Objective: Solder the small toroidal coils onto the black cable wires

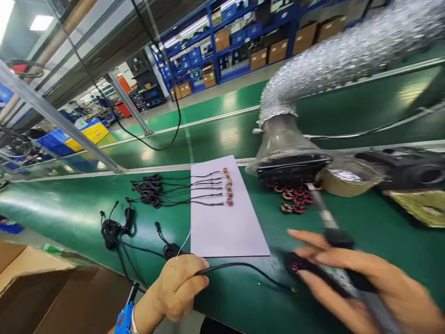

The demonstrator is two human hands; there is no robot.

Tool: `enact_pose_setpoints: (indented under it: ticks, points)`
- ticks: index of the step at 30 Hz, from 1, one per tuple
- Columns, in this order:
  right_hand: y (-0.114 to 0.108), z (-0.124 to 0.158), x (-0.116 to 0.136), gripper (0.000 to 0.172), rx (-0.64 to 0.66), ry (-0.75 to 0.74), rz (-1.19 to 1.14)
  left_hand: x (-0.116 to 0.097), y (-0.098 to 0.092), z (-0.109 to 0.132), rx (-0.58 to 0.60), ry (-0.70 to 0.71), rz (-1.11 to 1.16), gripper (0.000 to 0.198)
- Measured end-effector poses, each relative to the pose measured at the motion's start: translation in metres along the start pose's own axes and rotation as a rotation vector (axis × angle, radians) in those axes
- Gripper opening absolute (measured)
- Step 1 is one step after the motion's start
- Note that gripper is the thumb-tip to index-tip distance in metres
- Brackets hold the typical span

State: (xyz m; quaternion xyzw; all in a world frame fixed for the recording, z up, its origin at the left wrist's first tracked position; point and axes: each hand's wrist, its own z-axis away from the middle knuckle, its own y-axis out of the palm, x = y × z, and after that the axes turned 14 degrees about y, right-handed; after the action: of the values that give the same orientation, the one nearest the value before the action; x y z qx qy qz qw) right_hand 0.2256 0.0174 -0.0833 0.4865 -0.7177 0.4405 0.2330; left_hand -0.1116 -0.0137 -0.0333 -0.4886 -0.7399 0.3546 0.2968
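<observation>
Right hand [385, 283]: soldering iron [330, 222]; left [177, 287]: cable [236, 265]

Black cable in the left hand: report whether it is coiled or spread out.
Partly both: the black cable stretches loose from the left hand across the green belt, while a bundled coil sits beyond the hand.

A blue wristband [124, 319] and thin silver bracelet [135, 324] circle the left wrist [148, 315].

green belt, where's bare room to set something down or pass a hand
Bare belt lies left of the black cables, and between the lilac sheet and the right hand; the sheet's lower half is bare too. Crowded: the sheet's upper end, with cable ends, and the copper toroid coils below the fume hood.
</observation>
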Motion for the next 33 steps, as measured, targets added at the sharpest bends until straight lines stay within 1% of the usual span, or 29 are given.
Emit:
enact_pose_setpoints:
  ticks: [2, 4, 5, 7, 9, 11, 12, 13, 14, 16, 18, 19, 21, 22, 24, 26, 27, 29, 30, 32, 33]
  points:
    - [0.007, -0.006, 0.011, 0.037, 0.157, -0.084, 0.057, 0.002, 0.007, -0.009, 0.004, 0.060, 0.057, 0.029]
    - [0.015, -0.010, 0.021, 0.035, 0.274, -0.082, 0.053, 0.005, 0.012, -0.015, -0.005, 0.086, 0.083, 0.029]
    - [0.018, -0.010, 0.025, 0.031, 0.301, -0.074, 0.035, 0.006, 0.014, -0.017, -0.008, 0.091, 0.088, 0.029]
    - [0.023, -0.009, 0.030, 0.020, 0.307, -0.076, -0.001, 0.007, 0.014, -0.019, -0.003, 0.091, 0.101, 0.027]
    - [0.025, -0.007, 0.032, 0.019, 0.265, -0.089, -0.023, 0.006, 0.013, -0.022, -0.016, 0.062, 0.127, 0.028]
    - [0.025, -0.007, 0.033, 0.020, 0.205, -0.064, -0.038, 0.003, 0.010, -0.032, -0.088, -0.022, 0.172, 0.040]
    - [0.024, -0.007, 0.033, 0.021, 0.179, -0.039, -0.044, 0.000, 0.010, -0.041, -0.116, -0.082, 0.211, 0.046]
    - [0.023, -0.008, 0.033, 0.022, 0.159, -0.017, -0.049, -0.003, 0.009, -0.052, -0.120, -0.149, 0.259, 0.051]
    - [0.021, -0.009, 0.033, 0.023, 0.148, -0.003, -0.050, -0.006, 0.010, -0.066, -0.075, -0.224, 0.322, 0.051]
    - [0.016, -0.012, 0.031, 0.026, 0.137, -0.015, -0.047, -0.010, 0.015, -0.095, 0.126, -0.366, 0.436, 0.046]
    - [0.008, -0.017, 0.029, 0.028, 0.119, -0.071, -0.025, -0.010, 0.024, -0.123, 0.309, -0.504, 0.552, 0.034]
    - [0.002, -0.020, 0.027, 0.027, 0.110, -0.097, -0.002, -0.009, 0.029, -0.133, 0.354, -0.548, 0.586, 0.028]
    - [-0.011, -0.027, 0.022, 0.024, 0.110, -0.111, 0.050, -0.004, 0.042, -0.145, 0.384, -0.595, 0.605, 0.022]
    - [-0.017, -0.030, 0.019, 0.022, 0.117, -0.083, 0.066, -0.001, 0.047, -0.147, 0.375, -0.608, 0.595, 0.022]
    - [-0.026, -0.033, 0.013, 0.020, 0.139, 0.027, 0.051, 0.004, 0.058, -0.142, 0.354, -0.627, 0.565, 0.022]
    - [-0.028, -0.034, 0.009, 0.020, 0.161, 0.135, -0.010, 0.008, 0.067, -0.131, 0.353, -0.638, 0.524, 0.021]
    - [-0.026, -0.034, 0.008, 0.019, 0.177, 0.161, -0.037, 0.009, 0.072, -0.124, 0.363, -0.630, 0.493, 0.021]
    - [-0.017, -0.031, 0.008, 0.018, 0.212, 0.154, -0.068, 0.011, 0.078, -0.108, 0.370, -0.571, 0.401, 0.022]
    - [-0.012, -0.029, 0.009, 0.017, 0.222, 0.134, -0.073, 0.013, 0.080, -0.099, 0.353, -0.518, 0.350, 0.022]
    - [-0.004, -0.027, 0.011, 0.017, 0.219, 0.083, -0.068, 0.018, 0.075, -0.083, 0.281, -0.411, 0.271, 0.024]
    - [-0.002, -0.026, 0.012, 0.017, 0.204, 0.063, -0.062, 0.021, 0.068, -0.077, 0.236, -0.382, 0.238, 0.026]
